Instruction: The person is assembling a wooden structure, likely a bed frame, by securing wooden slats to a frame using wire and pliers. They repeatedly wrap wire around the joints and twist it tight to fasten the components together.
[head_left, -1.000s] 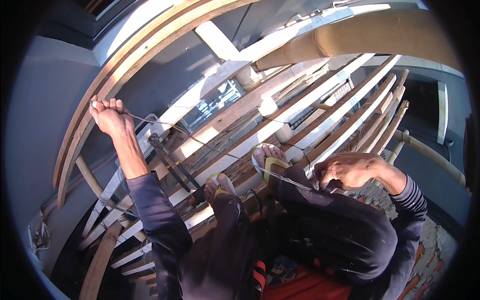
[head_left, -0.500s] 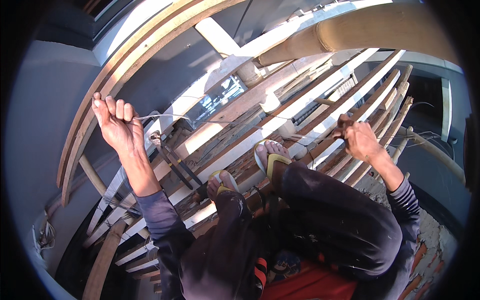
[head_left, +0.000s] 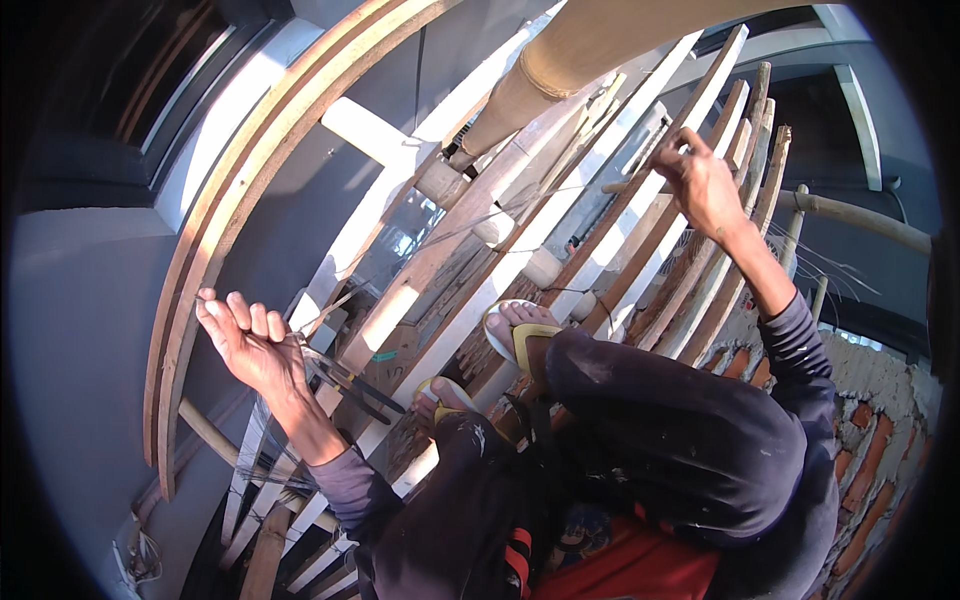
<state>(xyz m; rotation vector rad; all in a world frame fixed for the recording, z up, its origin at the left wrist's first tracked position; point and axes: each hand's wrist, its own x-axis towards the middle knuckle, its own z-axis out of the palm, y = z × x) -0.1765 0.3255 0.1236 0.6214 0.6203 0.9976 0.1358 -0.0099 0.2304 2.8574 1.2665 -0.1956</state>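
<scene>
A thin grey wire (head_left: 440,236) runs slantwise between my two hands, in front of the timber. My left hand (head_left: 255,350), palm up with curled fingers, is closed on one end of it at the left. Higher up at the right, my right hand (head_left: 703,188) is closed on the other end, its fingers pinched together. Just beside my left wrist lies a pair of pincers (head_left: 348,380) with black and yellow handles; my left hand partly covers its head. My feet, in yellow-strapped flip-flops (head_left: 540,345), rest on the wooden battens (head_left: 470,318) below the wire.
A thick bamboo pole (head_left: 560,62) crosses the top. Two long wooden boards (head_left: 215,210) stand at the left near a grey wall (head_left: 85,310). Loose wires (head_left: 830,270) stick out at the right, above rough brickwork (head_left: 865,460). Gaps show between the battens.
My left hand has come down and my right hand has gone up, so the wire now slants more steeply. The whole view has also turned. Both hands stay closed.
</scene>
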